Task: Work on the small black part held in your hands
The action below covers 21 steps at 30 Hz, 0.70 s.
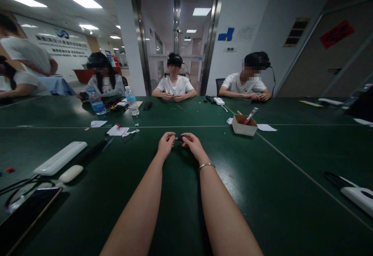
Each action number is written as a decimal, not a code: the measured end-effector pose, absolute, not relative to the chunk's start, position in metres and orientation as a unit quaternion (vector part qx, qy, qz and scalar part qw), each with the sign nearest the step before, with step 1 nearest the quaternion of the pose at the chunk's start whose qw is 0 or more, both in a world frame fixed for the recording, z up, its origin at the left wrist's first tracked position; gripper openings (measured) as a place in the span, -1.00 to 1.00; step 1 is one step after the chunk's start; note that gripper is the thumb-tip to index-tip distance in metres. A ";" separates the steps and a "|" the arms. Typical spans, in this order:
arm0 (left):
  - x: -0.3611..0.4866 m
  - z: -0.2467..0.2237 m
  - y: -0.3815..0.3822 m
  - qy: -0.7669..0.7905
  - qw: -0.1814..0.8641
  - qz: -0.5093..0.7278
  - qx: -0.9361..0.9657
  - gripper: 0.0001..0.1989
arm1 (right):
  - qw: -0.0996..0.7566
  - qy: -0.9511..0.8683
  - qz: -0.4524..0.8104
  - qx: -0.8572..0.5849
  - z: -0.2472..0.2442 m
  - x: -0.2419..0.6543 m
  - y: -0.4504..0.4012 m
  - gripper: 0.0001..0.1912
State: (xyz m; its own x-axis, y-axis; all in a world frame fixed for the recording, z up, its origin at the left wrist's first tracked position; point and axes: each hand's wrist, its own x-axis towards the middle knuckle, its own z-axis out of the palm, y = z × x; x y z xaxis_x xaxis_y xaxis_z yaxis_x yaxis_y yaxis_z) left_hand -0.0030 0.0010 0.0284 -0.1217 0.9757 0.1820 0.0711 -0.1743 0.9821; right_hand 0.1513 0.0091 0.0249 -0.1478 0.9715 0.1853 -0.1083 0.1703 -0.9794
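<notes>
A small black object with a light metallic end is held between my two hands, just above the green table. My left hand pinches its light left end. On the other side, my right hand has thumb and fingers closed on its black part. The object is too small to identify surely. A silver bracelet circles my right wrist.
At the left lie a white power strip, a phone and cables. Beyond are paper scraps and bottles. A small box stands right of my hands. Several people sit across the table.
</notes>
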 end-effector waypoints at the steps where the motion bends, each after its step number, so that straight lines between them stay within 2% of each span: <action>1: -0.003 0.028 0.001 0.495 0.403 0.562 0.525 -0.75 | 0.526 -0.555 0.514 -0.389 0.025 0.151 0.009 -0.65; 5: -0.004 0.028 0.002 0.502 0.435 0.549 0.508 -0.72 | 0.530 -0.550 0.514 -0.391 0.025 0.152 0.009 -0.64; 10: -0.004 0.028 0.001 0.493 0.396 0.551 0.545 -0.73 | 0.528 -0.548 0.517 -0.391 0.024 0.151 0.010 -0.63; 21: -0.004 0.028 0.000 0.503 0.397 0.541 0.544 -0.78 | 0.531 -0.549 0.515 -0.390 0.025 0.151 0.010 -0.64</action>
State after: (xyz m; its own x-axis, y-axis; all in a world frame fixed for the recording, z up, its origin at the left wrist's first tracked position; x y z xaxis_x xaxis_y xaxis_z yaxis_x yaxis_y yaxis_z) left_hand -0.0044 -0.0002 0.0285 -0.0926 0.9776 0.1892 0.1173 -0.1779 0.9770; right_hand 0.1511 0.0104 0.0248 -0.1333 0.9744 0.1809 -0.1190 0.1654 -0.9790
